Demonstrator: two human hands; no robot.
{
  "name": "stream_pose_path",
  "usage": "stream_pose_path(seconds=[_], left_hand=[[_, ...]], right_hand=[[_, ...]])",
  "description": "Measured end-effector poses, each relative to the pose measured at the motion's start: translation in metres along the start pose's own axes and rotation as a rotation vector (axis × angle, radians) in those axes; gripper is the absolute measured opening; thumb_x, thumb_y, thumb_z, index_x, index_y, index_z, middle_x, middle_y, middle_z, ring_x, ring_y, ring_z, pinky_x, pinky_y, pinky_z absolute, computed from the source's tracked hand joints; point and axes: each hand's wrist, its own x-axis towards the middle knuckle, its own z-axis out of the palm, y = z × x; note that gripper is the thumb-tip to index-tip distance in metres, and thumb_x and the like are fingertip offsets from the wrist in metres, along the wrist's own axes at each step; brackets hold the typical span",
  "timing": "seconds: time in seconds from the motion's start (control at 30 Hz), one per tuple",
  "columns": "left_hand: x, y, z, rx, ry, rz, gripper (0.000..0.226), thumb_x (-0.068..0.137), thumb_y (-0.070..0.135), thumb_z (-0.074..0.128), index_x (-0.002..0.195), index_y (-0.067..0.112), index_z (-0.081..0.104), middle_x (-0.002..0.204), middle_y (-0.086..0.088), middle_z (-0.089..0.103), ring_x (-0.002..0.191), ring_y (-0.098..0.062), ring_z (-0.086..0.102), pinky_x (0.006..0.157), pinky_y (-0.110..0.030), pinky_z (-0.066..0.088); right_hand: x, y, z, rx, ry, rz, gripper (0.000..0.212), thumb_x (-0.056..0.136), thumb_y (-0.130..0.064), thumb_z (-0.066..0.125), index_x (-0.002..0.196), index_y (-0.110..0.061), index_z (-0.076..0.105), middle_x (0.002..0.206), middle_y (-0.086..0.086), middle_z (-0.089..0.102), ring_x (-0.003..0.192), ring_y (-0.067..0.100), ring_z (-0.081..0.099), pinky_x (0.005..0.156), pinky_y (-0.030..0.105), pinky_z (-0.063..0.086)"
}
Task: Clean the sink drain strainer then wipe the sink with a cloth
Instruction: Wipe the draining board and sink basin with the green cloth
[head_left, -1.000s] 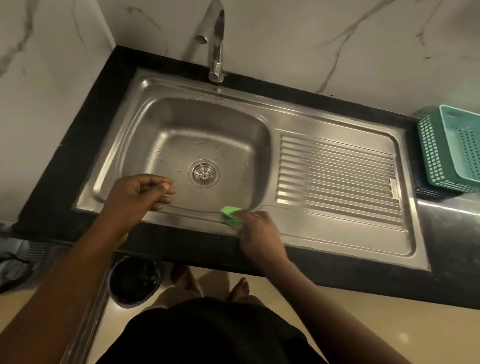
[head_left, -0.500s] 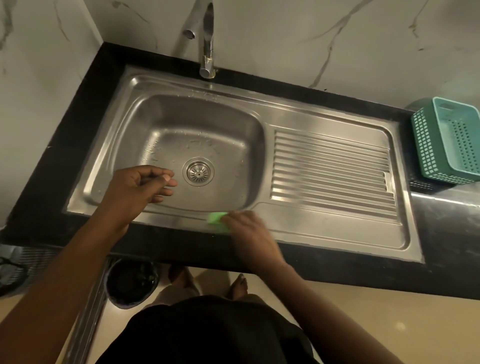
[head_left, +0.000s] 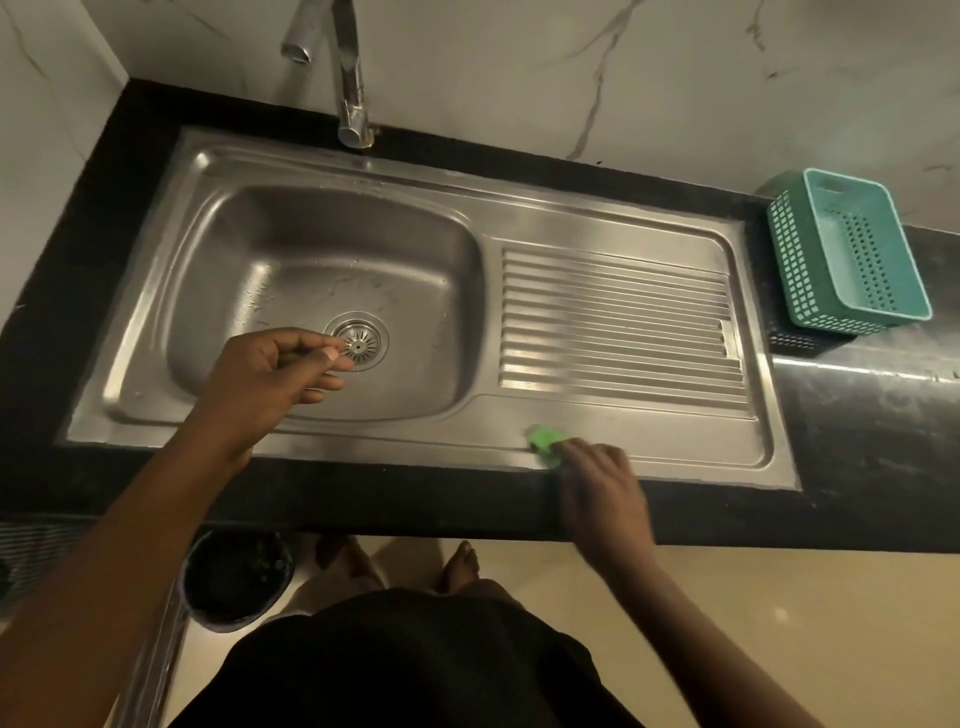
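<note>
The steel sink (head_left: 332, 441) has a round metal drain strainer (head_left: 359, 340) seated in the basin floor. Water drops dot the basin. My left hand (head_left: 270, 379) hovers over the basin's front left, just left of the strainer, its fingers curled with the thumb against them and nothing visible in it. My right hand (head_left: 597, 478) grips a small green cloth (head_left: 543, 440) and presses it on the sink's front rim, below the left end of the ribbed drainboard (head_left: 618, 317).
A chrome faucet (head_left: 350, 78) stands behind the basin. A teal plastic basket (head_left: 852, 260) sits on the black counter (head_left: 857, 441) to the right. Below the counter's edge are a dark bin (head_left: 234, 577) and my bare feet on the floor.
My right hand slid the green cloth left and then right along the front rim, from under the basin to under the drainboard. My left hand stayed over the basin, a little nearer the strainer.
</note>
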Motion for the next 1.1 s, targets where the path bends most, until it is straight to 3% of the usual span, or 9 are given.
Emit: stream_pose_path(seconds=[0.27, 0.37, 0.47, 0.53, 0.67, 0.77, 0.83, 1.0, 1.1], left_hand=[[-0.009, -0.002, -0.015, -0.025, 0.051, -0.003, 0.016, 0.101, 0.015, 0.069, 0.104, 0.026, 0.08, 0.098, -0.001, 0.085, 0.09, -0.021, 0.082, 0.086, -0.04, 0.062], [-0.011, -0.005, -0.014, -0.019, 0.042, -0.016, 0.015, 0.101, 0.014, 0.068, 0.106, 0.023, 0.079, 0.098, -0.001, 0.085, 0.09, -0.021, 0.082, 0.088, -0.042, 0.062], [-0.008, -0.004, -0.007, -0.029, 0.016, -0.026, 0.015, 0.101, 0.013, 0.068, 0.105, 0.022, 0.079, 0.097, -0.002, 0.085, 0.09, -0.022, 0.082, 0.089, -0.042, 0.062], [-0.005, -0.003, 0.002, -0.017, -0.012, -0.008, 0.016, 0.101, 0.013, 0.068, 0.105, 0.023, 0.079, 0.097, -0.001, 0.085, 0.089, -0.02, 0.082, 0.087, -0.041, 0.061], [0.0, 0.003, 0.027, -0.008, -0.079, 0.023, 0.015, 0.101, 0.016, 0.068, 0.106, 0.023, 0.08, 0.098, -0.001, 0.085, 0.09, -0.02, 0.082, 0.085, -0.04, 0.06], [0.001, 0.006, 0.043, 0.014, -0.13, 0.052, 0.016, 0.102, 0.017, 0.068, 0.108, 0.024, 0.08, 0.1, 0.0, 0.085, 0.091, -0.02, 0.082, 0.083, -0.038, 0.06], [0.0, 0.007, 0.051, 0.026, -0.156, 0.072, 0.016, 0.102, 0.017, 0.068, 0.109, 0.024, 0.08, 0.101, 0.0, 0.084, 0.091, -0.02, 0.082, 0.082, -0.037, 0.06], [-0.001, 0.005, 0.057, 0.026, -0.182, 0.099, 0.017, 0.102, 0.019, 0.068, 0.11, 0.028, 0.08, 0.102, 0.001, 0.084, 0.092, -0.019, 0.082, 0.082, -0.037, 0.059], [-0.004, 0.002, 0.059, 0.008, -0.165, 0.089, 0.017, 0.101, 0.018, 0.068, 0.108, 0.028, 0.081, 0.101, 0.0, 0.084, 0.091, -0.02, 0.082, 0.083, -0.037, 0.059]], right_hand=[[0.052, -0.194, 0.044, 0.128, -0.134, -0.312, 0.041, 0.096, -0.018, 0.058, 0.137, -0.021, 0.063, 0.135, 0.002, 0.065, 0.12, 0.027, 0.053, 0.102, 0.041, 0.048], [0.057, -0.199, 0.046, 0.121, -0.163, -0.387, 0.041, 0.098, -0.022, 0.055, 0.139, -0.022, 0.059, 0.139, 0.001, 0.063, 0.122, 0.027, 0.052, 0.101, 0.043, 0.049], [0.042, -0.149, 0.039, 0.067, -0.089, -0.49, 0.043, 0.098, -0.029, 0.053, 0.142, -0.024, 0.055, 0.141, 0.0, 0.059, 0.117, 0.025, 0.054, 0.092, 0.04, 0.05], [0.023, -0.094, 0.03, 0.035, -0.021, -0.401, 0.047, 0.099, -0.03, 0.062, 0.146, -0.028, 0.055, 0.146, -0.004, 0.057, 0.12, 0.021, 0.055, 0.093, 0.037, 0.051], [-0.023, 0.044, -0.015, -0.048, 0.113, 0.038, 0.042, 0.103, -0.031, 0.058, 0.145, -0.029, 0.057, 0.143, -0.003, 0.063, 0.12, 0.022, 0.056, 0.095, 0.038, 0.051], [-0.041, 0.133, -0.054, -0.06, 0.191, 0.412, 0.041, 0.1, -0.012, 0.063, 0.139, -0.027, 0.062, 0.125, 0.006, 0.072, 0.109, 0.031, 0.057, 0.086, 0.048, 0.055], [-0.038, 0.17, -0.071, -0.032, 0.227, 0.578, 0.037, 0.101, -0.013, 0.06, 0.137, -0.023, 0.065, 0.12, 0.012, 0.073, 0.108, 0.037, 0.058, 0.085, 0.057, 0.057], [-0.012, 0.157, -0.066, 0.085, 0.358, 0.807, 0.029, 0.105, -0.027, 0.055, 0.129, -0.023, 0.071, 0.105, 0.019, 0.072, 0.102, 0.038, 0.063, 0.087, 0.054, 0.058], [-0.002, 0.09, -0.04, 0.084, 0.376, 0.608, 0.017, 0.101, -0.029, 0.06, 0.11, -0.028, 0.075, 0.084, 0.004, 0.074, 0.076, 0.022, 0.069, 0.068, 0.044, 0.062]])
